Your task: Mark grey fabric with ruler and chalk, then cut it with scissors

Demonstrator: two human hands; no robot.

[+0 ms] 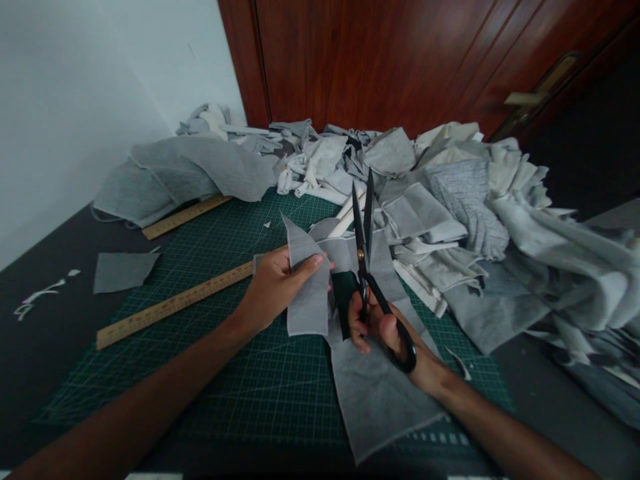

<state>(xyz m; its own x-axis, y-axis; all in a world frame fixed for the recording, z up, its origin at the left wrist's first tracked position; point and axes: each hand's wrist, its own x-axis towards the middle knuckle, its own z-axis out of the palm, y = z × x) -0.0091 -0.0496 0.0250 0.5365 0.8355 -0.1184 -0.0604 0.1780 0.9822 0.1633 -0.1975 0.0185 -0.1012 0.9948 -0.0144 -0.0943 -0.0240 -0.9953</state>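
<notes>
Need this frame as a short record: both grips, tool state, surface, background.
Left grip: pinching a grey fabric piece
Right grip: holding black scissors
Tool state: blades parted, tips pointing away from the person
Surface: green cutting mat with larger grey cloth under the right grip
Measuring tools: two wooden rulers
Background: heaped grey and whitish fabric, brown door

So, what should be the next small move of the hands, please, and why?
Perhaps the right hand should close the scissors: their blades stand apart, no cloth appears gripped between them, and the left hand, pinching a grey piece, is close beside them.
</notes>
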